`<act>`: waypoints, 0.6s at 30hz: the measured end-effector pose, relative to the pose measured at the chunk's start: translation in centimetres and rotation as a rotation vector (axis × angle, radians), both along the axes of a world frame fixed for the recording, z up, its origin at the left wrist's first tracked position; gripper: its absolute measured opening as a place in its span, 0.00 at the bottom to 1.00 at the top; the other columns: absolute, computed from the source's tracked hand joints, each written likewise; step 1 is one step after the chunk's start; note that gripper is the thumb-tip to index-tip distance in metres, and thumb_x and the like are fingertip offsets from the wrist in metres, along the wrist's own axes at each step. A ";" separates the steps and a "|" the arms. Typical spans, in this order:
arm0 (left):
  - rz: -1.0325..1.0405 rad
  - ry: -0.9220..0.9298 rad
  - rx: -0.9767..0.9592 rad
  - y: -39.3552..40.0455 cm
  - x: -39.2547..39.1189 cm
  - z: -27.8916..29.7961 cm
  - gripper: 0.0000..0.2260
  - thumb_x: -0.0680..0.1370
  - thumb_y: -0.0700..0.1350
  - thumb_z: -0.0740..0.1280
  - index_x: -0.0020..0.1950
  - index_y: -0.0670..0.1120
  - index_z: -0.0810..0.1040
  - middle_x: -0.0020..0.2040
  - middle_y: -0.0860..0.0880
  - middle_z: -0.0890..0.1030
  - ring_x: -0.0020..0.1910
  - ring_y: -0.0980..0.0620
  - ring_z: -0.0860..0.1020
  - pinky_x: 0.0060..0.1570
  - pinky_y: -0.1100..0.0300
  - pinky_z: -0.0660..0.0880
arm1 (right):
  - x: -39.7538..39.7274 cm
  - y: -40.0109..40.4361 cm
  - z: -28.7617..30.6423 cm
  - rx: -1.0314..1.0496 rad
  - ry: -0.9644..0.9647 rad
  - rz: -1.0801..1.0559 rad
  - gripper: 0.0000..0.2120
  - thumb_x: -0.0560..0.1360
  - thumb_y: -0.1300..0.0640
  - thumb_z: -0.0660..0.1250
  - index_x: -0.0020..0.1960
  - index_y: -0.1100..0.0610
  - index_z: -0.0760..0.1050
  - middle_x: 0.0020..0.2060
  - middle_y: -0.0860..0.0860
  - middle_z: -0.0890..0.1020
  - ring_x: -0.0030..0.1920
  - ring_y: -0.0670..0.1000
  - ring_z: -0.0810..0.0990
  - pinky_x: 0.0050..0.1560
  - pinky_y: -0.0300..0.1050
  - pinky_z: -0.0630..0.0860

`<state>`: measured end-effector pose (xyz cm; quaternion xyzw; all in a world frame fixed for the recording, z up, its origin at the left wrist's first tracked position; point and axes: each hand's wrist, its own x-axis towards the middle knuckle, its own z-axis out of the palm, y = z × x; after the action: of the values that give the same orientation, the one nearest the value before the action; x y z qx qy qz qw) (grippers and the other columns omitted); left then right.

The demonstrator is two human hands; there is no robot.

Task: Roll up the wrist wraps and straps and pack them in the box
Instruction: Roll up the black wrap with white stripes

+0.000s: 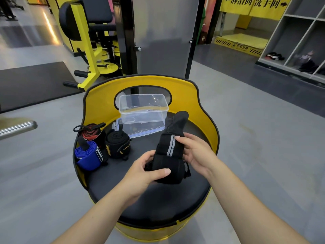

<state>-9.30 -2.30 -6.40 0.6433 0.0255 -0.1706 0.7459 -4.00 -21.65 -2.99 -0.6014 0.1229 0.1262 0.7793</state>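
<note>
A black wrist wrap [168, 152] with a grey stripe is partly rolled, its free end reaching up toward the box. My left hand [146, 171] grips the rolled part from the left, thumb across its front. My right hand [195, 152] holds the wrap's right side, fingertips on the stripe. A clear plastic box [143, 108] stands open at the back of the black seat, on its lid [140, 131]. Three rolled wraps lie at the left: a blue one [88, 155], a black one [117, 143] and a red-and-black one [91, 133].
Everything rests on a round black seat [140, 205] with a yellow backrest [202, 103] curving behind it. A yellow gym machine [91, 50] stands beyond on the left, a grey panel [163, 36] straight ahead, and cubby shelves [299, 41] at the right.
</note>
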 end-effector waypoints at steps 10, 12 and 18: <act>0.079 0.208 -0.031 -0.3 1.0 0.0 0.17 0.75 0.42 0.77 0.61 0.40 0.79 0.58 0.40 0.85 0.53 0.42 0.87 0.47 0.44 0.84 | -0.7 1.0 0.4 -0.544 -0.442 -0.053 0.08 0.78 0.57 0.73 0.56 0.48 0.82 0.46 0.44 0.86 0.49 0.43 0.84 0.55 0.45 0.81; 0.088 0.223 -0.022 -0.3 1.2 0.2 0.16 0.75 0.42 0.77 0.60 0.39 0.79 0.57 0.40 0.85 0.52 0.42 0.87 0.45 0.46 0.84 | -0.9 1.4 0.4 -0.581 -0.467 -0.064 0.10 0.78 0.56 0.73 0.57 0.47 0.80 0.47 0.43 0.86 0.49 0.42 0.83 0.53 0.43 0.81; 0.110 0.169 0.058 -0.2 1.3 -0.2 0.18 0.74 0.43 0.79 0.61 0.46 0.80 0.58 0.46 0.85 0.51 0.45 0.87 0.48 0.41 0.85 | -1.3 2.2 0.4 -0.707 -0.519 -0.228 0.09 0.74 0.48 0.77 0.50 0.47 0.79 0.49 0.44 0.79 0.47 0.40 0.80 0.47 0.34 0.77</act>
<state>-8.04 -2.53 -6.56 0.6455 0.1284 -0.1822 0.7305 -5.27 -19.49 -2.57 -0.8250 0.0247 -0.1652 0.5399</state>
